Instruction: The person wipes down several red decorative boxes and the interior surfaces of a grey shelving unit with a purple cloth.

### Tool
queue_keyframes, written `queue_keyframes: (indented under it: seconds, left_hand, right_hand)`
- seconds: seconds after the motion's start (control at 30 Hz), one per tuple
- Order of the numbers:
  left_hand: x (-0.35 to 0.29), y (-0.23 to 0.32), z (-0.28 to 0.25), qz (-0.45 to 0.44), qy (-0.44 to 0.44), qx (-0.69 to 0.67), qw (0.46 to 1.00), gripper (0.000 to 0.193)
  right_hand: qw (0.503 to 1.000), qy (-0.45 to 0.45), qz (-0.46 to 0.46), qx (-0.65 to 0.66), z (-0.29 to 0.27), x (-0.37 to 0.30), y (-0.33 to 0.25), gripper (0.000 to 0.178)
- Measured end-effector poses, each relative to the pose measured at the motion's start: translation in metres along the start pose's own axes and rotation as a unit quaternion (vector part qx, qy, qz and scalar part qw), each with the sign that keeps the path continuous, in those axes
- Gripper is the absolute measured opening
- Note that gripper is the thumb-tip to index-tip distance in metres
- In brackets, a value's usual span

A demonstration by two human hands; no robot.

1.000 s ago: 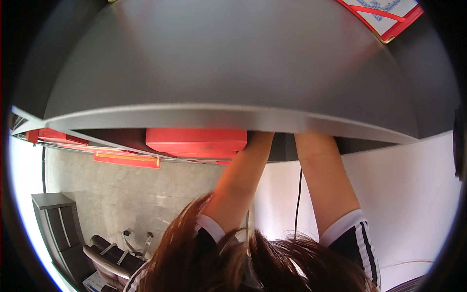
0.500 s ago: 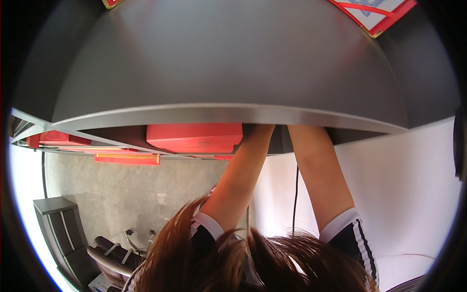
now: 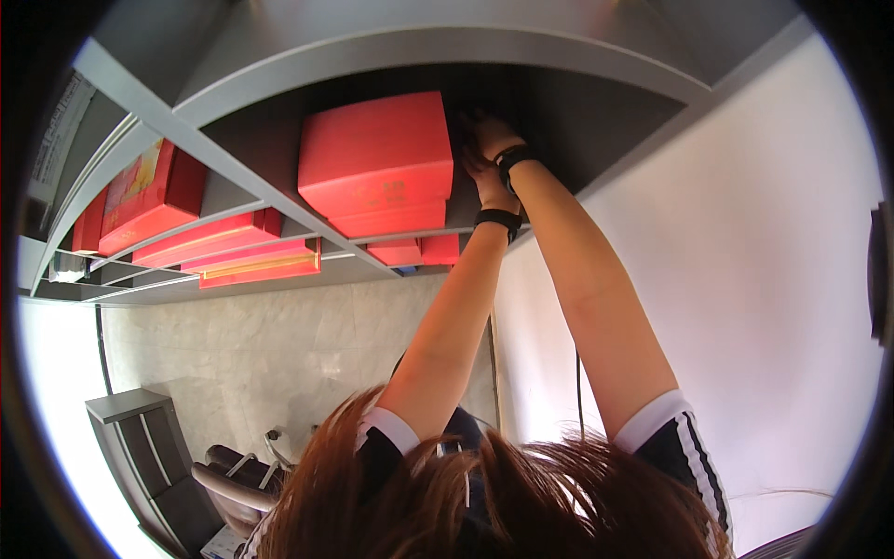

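Head view: left hand (image 3: 489,191) and right hand (image 3: 494,138) overlap in the dark shelf compartment (image 3: 596,116), just right of the red box (image 3: 377,149), presumably there because the box takes up the left part; fingers in shadow, cannot tell whether open, closed or gripping. Grey shelf edge (image 3: 447,42) bounds the reach above, divider (image 3: 251,191) left; dark interior offers sideways room rightward, toward white wall (image 3: 745,233).

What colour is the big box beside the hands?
The big box is red, clearest in the head view.
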State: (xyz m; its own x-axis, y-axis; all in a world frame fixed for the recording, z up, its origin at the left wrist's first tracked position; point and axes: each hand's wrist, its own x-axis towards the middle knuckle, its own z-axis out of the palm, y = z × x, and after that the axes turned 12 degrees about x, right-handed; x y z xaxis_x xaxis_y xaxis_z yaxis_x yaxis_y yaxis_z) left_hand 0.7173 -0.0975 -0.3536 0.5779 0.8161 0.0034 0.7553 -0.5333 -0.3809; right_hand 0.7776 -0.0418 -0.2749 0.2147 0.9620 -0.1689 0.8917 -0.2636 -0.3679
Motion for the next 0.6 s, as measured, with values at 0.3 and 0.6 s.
queue_keyframes:
  seconds: [0.3,0.6]
  left_hand:
    - [-0.080,-0.031,-0.014,0.035,0.067,-0.139,0.987,0.073]
    - [-0.112,-0.048,0.007,0.053,0.154,-0.235,0.958,0.079]
  right_hand:
    - [0.997,0.066,-0.031,-0.039,0.026,-0.064,-0.027,0.059]
    - [0.995,0.073,-0.001,-0.066,0.047,-0.107,-0.039,0.058]
